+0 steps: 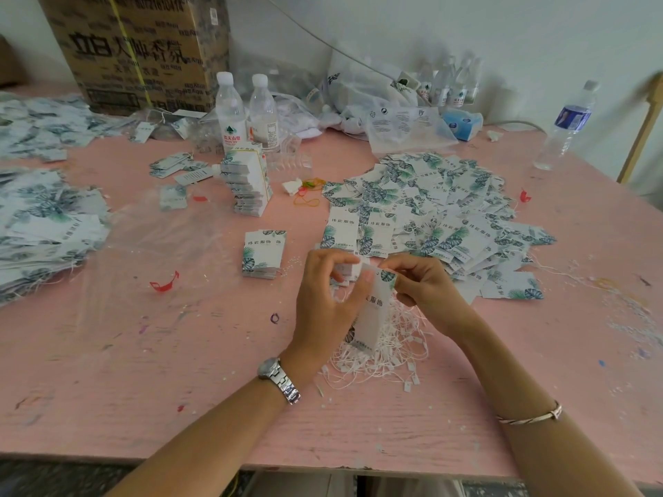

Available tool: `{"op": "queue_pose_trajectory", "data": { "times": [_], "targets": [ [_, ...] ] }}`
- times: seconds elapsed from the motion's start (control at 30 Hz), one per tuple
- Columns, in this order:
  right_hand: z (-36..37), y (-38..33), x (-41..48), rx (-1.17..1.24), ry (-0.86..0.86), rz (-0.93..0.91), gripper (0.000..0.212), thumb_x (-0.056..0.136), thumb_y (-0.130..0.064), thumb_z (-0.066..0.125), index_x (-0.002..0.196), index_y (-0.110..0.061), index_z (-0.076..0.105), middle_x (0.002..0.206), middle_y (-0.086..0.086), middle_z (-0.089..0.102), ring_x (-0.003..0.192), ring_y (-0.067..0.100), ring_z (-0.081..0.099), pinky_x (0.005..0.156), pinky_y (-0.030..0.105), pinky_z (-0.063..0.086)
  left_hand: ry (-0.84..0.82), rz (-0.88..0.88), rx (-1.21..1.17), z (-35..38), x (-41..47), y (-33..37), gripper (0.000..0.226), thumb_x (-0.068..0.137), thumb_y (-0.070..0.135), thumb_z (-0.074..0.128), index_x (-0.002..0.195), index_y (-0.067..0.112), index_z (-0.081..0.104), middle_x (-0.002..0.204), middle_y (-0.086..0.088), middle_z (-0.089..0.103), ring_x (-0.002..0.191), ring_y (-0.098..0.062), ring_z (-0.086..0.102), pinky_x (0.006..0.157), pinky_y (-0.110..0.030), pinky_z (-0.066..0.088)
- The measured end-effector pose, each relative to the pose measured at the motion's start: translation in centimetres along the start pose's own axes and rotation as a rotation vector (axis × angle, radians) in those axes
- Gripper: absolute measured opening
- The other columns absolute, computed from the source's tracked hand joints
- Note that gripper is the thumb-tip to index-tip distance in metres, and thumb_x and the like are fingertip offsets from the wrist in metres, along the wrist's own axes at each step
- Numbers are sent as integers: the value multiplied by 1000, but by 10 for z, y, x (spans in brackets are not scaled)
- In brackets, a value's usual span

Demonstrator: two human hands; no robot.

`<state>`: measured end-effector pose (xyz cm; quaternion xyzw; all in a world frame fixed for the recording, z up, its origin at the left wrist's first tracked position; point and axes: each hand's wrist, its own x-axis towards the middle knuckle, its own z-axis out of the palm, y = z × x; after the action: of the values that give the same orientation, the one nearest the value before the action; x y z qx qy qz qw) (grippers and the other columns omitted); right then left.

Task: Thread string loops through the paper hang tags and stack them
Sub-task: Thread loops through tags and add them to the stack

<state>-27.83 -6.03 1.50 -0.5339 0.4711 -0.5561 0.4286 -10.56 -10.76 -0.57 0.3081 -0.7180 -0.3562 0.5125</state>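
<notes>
Pink tabletop is carrying everything, and I am taking the tangle of white string loops as my marker: a cardboard box is standing far behind it to the left, a loose heap of printed tags is spreading just behind it to the right, and a small neat stack of tags is sitting behind it to the left. Directly above the tangle I am holding one hang tag upright, my left hand pinching its upper edge and my right hand pinching its top corner by the leaf print, both clamped on it.
</notes>
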Motion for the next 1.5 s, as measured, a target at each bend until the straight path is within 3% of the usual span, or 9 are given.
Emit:
{"op": "queue_pose_trajectory", "data": {
  "times": [0.23, 0.4, 0.5, 0.67, 0.77, 0.97, 1.2, 1.4, 1.5],
  "targets": [
    [3, -4, -1, -11, 6, -18, 15, 90, -14, 66, 85, -20, 79, 66, 38, 37, 53, 26, 16, 49, 31, 17, 34, 175, 64, 1, -1, -1, 18, 91, 29, 70, 98, 14, 76, 114, -6, 53, 104, -19, 58, 90, -29, 51],
    [3, -1, -1, -19, -16, -30, 19, 91, -11, 62, 89, -18, 79, 61, 10, 48, 49, 11, 25, 47, 20, 24, 45, 147, 37, 0, -1, 0, 22, 91, 33, 67, 93, 11, 74, 113, -3, 52, 102, -20, 58, 89, -27, 50],
    [3, 3, 0, -47, -24, -10, 26, 100, -30, 53, 106, -18, 75, 61, -6, 43, 51, 8, 26, 50, 19, 27, 50, 123, 11, 0, -1, 2, 19, 91, 31, 67, 92, 14, 72, 112, -1, 53, 103, -14, 58, 88, -22, 49],
    [3, 1, 2, -54, 43, 58, 47, 95, -60, 49, 126, -28, 65, 109, 0, 56, 75, 25, 43, 66, 38, 35, 83, 104, 16, 0, 0, 0, 12, 91, 23, 71, 92, 12, 74, 111, -2, 53, 103, -4, 56, 87, -14, 45],
    [3, -2, 0, -79, 32, 31, 41, 88, -54, 62, 120, -29, 66, 105, 2, 54, 84, 26, 48, 69, 39, 38, 81, 120, 34, 0, 1, -1, 4, 90, 15, 74, 93, 13, 73, 112, 1, 52, 103, -6, 57, 89, -16, 47],
    [4, -4, -2, -130, 31, 5, 18, 88, -36, 68, 97, -21, 72, 78, 31, 43, 63, 30, 32, 53, 20, 30, 79, 129, 26, 0, 0, 1, 10, 90, 22, 72, 93, 13, 73, 112, -3, 53, 102, -10, 56, 87, -13, 44],
    [6, -2, -2, -100, 54, 14, 6, 85, -31, 74, 83, -26, 76, 63, 3, 42, 55, 12, 33, 49, 18, 27, 68, 156, 27, -1, 0, 1, 6, 89, 13, 74, 93, 9, 74, 112, -7, 54, 108, -5, 55, 90, -15, 45],
    [5, -1, 0, -37, 115, 71, 22, 74, -46, 79, 78, -25, 76, 75, 13, 51, 66, 21, 44, 52, 19, 31, 270, 213, 243, -19, 10, 6, 13, 94, 19, 68, 101, 9, 72, 108, -5, 59, 82, -12, 54, 73, -35, 52],
    [4, 0, 0, -17, 125, 95, 17, 76, -41, 80, 78, -25, 76, 78, 6, 57, 72, 24, 45, 55, 25, 30, 371, 155, 454, -39, 27, 2, 16, 94, 18, 69, 107, 9, 67, 108, -6, 60, 85, -18, 57, 74, -34, 49]
  ]
}}
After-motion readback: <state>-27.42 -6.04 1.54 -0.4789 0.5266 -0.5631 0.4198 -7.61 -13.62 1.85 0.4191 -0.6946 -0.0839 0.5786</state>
